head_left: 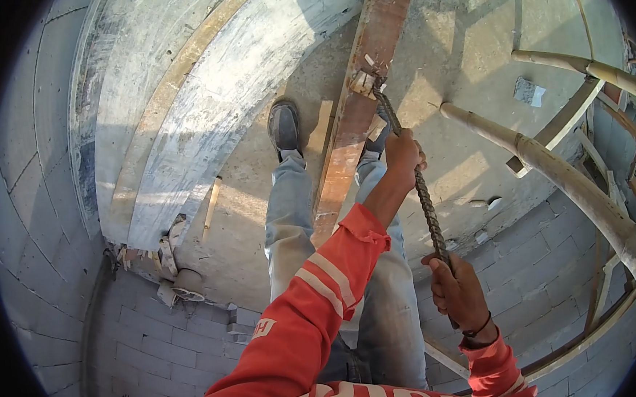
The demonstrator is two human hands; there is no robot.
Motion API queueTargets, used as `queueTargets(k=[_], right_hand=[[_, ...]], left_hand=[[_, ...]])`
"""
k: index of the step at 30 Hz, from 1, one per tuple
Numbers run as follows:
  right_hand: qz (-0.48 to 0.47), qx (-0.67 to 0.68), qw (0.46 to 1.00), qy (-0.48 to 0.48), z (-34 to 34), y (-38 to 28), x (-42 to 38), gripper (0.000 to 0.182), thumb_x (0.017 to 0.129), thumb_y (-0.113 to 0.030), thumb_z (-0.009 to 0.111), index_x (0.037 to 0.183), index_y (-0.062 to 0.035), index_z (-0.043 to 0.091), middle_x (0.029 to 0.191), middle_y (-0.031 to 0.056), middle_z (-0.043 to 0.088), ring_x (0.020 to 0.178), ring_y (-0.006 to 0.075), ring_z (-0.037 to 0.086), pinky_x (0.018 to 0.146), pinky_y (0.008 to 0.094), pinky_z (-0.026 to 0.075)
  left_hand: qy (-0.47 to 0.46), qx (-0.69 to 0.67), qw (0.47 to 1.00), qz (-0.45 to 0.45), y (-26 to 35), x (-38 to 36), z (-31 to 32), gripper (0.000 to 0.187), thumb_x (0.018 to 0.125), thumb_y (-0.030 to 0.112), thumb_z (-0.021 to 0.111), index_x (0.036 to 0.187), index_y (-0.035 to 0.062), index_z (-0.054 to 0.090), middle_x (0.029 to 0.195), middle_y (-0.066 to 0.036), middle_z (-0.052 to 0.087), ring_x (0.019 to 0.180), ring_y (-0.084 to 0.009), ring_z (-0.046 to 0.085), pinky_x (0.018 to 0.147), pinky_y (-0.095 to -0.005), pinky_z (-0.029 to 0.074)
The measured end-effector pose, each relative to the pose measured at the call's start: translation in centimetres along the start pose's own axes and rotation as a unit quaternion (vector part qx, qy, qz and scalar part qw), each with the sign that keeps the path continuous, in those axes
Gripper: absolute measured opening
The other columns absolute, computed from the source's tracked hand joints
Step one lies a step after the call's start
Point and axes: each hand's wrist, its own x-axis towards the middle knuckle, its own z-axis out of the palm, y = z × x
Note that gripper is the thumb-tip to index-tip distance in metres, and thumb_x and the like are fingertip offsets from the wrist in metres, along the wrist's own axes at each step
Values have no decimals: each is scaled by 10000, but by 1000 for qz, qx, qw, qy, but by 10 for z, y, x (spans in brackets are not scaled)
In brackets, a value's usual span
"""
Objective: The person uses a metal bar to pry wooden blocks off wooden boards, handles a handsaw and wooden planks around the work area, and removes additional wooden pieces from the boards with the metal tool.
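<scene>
A ribbed steel bar (426, 203) slants across the view in both my hands. My left hand (404, 153) is wrapped round its upper part, and my right hand (461, 295) grips it near the lower end. The bar's far end meets a small splintered wood block (363, 84) on a long reddish-brown wooden plank (343, 135). This plank runs between my legs. My left shoe (284, 126) is on the floor beside the plank, while the other shoe is partly hidden behind it.
Large whitish panels (213, 96) lie to the left. Wooden poles (556, 166) and timber pieces crowd the right side. Grey block walls (151, 332) surround the concrete floor (244, 239). A broken block piece (528, 92), a wood stick (212, 205) and rubble (181, 279) lie about.
</scene>
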Motion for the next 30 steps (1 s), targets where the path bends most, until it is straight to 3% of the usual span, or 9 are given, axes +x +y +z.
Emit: queueTargets(k=[1,3,6,22,23,24,26,27,30], right_hand=[[0,5,1000,1,4,3,1,263,990,-226,494,1104,10,523,614,27,491,442,133,470,418,289,396],[-236,-271,917,176,13,10,5,200,923,-150,588,1008,9,502,638,159,583,580,365,597,523,423,430],[-210,-269,925,169,20,14,12,212,865,-95,623,996,13,495,725,243,603,722,475,581,617,498,435],[-239,-195,930,200,11,111,82,198,830,-47,595,1003,-6,507,713,248,597,703,456,591,600,511,438],[-247,-200,927,199,7,110,77,197,827,-46,599,997,2,514,720,244,599,705,445,597,605,502,440],[-262,-205,922,200,2,104,73,196,824,-45,604,992,10,520,726,240,601,706,434,603,610,493,443],[-264,-186,931,171,-10,78,49,191,823,-46,605,987,20,531,732,234,601,710,418,607,621,476,447],[-258,-169,940,144,-15,65,32,188,821,-47,607,981,29,542,738,229,601,714,403,611,632,458,451],[-227,-158,955,104,-22,21,9,190,819,-52,607,979,42,563,766,222,607,742,389,612,677,432,464]], left_hand=[[-1,4,1000,-2,-2,2,-1,148,912,181,480,825,164,362,572,17,366,404,-134,371,384,-339,299],[-1,24,1000,12,-3,7,-5,166,909,183,500,813,175,365,572,21,384,400,-134,376,381,-332,298],[-61,-30,998,-3,-14,30,-28,172,915,189,508,790,182,391,571,20,407,414,-140,401,394,-333,306],[-79,30,996,-3,-59,94,-74,91,928,181,478,928,155,391,615,-1,412,382,-139,387,344,-330,301],[-376,-67,922,-59,-77,137,-101,179,923,338,465,966,168,499,775,-6,529,584,-179,481,522,-367,362],[-636,-156,749,-105,-83,164,-114,362,918,495,451,1004,180,607,935,-11,645,787,-218,576,699,-404,422],[-232,-71,970,1,-48,78,-58,125,912,257,454,912,133,472,715,-15,477,519,-178,439,476,-359,347],[-27,9,1000,12,-29,33,-29,72,908,138,455,866,110,405,605,-16,393,386,-158,370,365,-337,310],[28,63,998,1,-5,34,-14,83,899,133,444,834,101,404,585,-20,376,383,-156,359,365,-337,312]])
